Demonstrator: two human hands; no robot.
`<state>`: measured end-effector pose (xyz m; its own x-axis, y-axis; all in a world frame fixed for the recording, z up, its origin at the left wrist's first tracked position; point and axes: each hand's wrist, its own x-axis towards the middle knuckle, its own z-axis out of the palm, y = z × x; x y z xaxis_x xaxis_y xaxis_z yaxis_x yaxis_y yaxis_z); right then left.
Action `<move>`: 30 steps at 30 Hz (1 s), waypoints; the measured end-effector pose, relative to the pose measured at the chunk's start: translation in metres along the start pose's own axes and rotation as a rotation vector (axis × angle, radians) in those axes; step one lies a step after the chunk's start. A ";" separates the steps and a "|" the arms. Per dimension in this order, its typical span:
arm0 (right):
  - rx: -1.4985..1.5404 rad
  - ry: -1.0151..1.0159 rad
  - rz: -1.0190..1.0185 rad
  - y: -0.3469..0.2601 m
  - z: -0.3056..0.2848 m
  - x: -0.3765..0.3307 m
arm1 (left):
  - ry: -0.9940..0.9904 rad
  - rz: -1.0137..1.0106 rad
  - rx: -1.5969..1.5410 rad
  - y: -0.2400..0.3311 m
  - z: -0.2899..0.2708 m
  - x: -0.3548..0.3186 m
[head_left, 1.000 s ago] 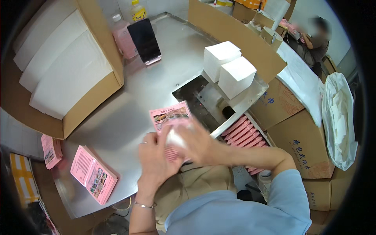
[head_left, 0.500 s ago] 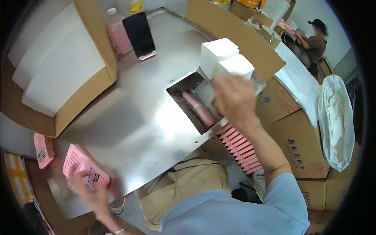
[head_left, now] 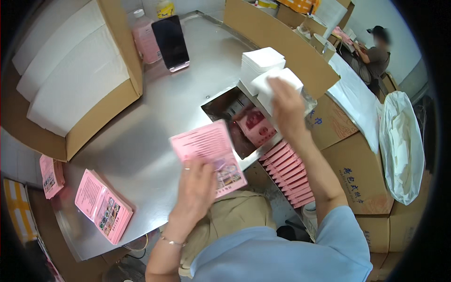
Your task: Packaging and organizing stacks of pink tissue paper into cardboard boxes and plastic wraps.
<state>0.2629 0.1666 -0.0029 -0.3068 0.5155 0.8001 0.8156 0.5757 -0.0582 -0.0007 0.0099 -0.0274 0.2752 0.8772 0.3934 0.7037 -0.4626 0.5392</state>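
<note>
My left hand grips a flat pink printed plastic bag by its near side, above the steel table's front edge. The fingers of my right hand are closed on folded white tissues at the near stack; its thumb is hidden. Behind stands a second white tissue stack. Between my hands, a rectangular opening in the tabletop holds a pink printed packet. A pile of the same pink bags lies at the table's left front.
A smaller pink bundle lies at the left edge. Below the opening, pink packs stand in a row. A phone leans near a pink bottle. An open carton flanks the left; cartons stand right. One person sits far off.
My left hand has moved right from the pile with a pink bag. My right hand has risen onto the tissues, whose top has shifted left. The packet in the opening now lies flat.
</note>
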 end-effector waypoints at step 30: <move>-0.039 -0.097 0.187 0.023 -0.017 0.008 | 0.037 -0.220 0.555 0.010 -0.006 0.002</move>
<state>0.2879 0.1734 0.0129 -0.1931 0.6709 0.7160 0.8805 0.4404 -0.1752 0.0030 0.0065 -0.0165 0.0680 0.9352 0.3474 0.9814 -0.1252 0.1452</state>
